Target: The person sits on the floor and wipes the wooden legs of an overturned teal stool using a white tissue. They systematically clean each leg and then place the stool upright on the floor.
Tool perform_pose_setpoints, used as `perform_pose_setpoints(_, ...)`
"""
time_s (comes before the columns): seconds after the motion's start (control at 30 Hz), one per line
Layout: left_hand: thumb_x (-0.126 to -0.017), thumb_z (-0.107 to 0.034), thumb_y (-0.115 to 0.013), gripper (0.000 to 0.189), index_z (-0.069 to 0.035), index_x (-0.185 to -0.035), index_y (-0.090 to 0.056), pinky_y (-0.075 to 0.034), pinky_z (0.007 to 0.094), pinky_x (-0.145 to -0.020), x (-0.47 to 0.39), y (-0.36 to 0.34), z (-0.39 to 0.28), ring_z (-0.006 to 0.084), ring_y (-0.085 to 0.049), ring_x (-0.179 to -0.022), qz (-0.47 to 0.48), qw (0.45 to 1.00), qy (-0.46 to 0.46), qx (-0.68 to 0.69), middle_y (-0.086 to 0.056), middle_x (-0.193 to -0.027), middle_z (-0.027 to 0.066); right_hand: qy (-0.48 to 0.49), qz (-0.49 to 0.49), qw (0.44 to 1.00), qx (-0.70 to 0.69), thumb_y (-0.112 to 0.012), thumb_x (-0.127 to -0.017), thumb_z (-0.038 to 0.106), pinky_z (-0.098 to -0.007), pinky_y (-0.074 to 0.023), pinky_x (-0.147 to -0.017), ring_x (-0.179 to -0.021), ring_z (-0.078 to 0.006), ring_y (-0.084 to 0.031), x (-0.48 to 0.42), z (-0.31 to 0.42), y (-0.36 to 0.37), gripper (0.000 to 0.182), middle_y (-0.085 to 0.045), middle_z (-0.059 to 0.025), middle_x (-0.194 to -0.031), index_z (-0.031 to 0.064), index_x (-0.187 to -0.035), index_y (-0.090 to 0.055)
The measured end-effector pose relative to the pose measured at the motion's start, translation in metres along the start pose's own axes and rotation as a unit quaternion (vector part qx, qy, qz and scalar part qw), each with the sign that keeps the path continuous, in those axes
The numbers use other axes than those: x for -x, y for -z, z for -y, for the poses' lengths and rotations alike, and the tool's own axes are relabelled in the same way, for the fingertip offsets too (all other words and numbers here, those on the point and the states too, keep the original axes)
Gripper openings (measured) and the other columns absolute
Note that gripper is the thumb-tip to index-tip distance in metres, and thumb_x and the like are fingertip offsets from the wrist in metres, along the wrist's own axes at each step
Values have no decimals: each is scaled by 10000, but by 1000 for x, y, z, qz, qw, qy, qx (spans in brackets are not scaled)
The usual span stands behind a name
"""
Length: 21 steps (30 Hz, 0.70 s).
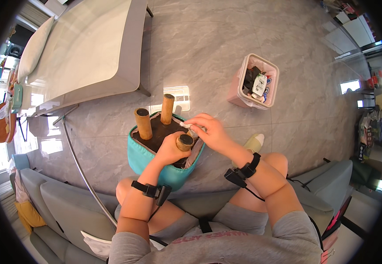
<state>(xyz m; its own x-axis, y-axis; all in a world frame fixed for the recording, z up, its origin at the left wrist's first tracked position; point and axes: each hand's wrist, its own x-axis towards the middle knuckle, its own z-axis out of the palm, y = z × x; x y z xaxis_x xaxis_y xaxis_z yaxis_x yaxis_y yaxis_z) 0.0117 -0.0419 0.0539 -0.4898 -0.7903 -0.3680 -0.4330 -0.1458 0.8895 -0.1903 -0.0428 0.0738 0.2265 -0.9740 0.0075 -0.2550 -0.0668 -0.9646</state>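
An upturned footstool with a turquoise fabric cover (141, 158) stands before my knees, its dark underside and wooden legs facing up. My left hand (172, 150) is wrapped around the nearest wooden leg (185, 141). Two other legs, one at the left (144, 123) and one at the back (167, 109), stand free of my hands. Just right of the held leg, my right hand (207, 128) pinches a crumpled whitish piece (186, 125), perhaps tissue or tape, between thumb and fingers over the stool's edge. The far side of the held leg is hidden.
A pink waste bin (238, 87) with rubbish inside stands on the tiled floor ahead to the right. A low table or bench with a pale top (88, 49) is at the upper left. A curved metal pole (79, 161) runs along my left side, and a grey sofa (69, 204) is behind it.
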Motion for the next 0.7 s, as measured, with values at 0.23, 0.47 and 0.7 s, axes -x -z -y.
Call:
perform_pose_setpoints(0.23, -678, -120, -799, 366, 11, -978, -636, -525, 344, -779, -2, -3, 2, 201, -665, -805, -53, 998, -13, -12, -688, -864, 114, -75, 26, 997, -12, -643, -901, 96, -371, -524, -793, -910, -316, -687, 5, -9, -12, 223, -702, -163, -1033, 39, -1114, -677)
perform_pose_setpoints(0.47, -661, -111, -801, 400, 3, -1010, -642, -529, 359, -791, -5, -2, 1, 251, -686, -833, -64, 996, 19, -56, -692, -879, 144, -49, -56, 996, 39, -590, -917, 74, -414, -522, -745, -871, -384, -669, 0, -7, -12, 221, -678, -194, -942, 28, -1132, -584)
perform_pose_setpoints(0.7, -672, -253, -834, 455, -21, -1022, -658, -545, 406, -776, -8, -11, 8, 369, -691, -884, -89, 994, 25, -59, -705, -896, 197, -46, -2, 994, 97, -496, -925, 36, -513, -494, -713, -860, -450, -635, 24, 1, -39, 243, -648, -245, -920, 46, -1163, -447)
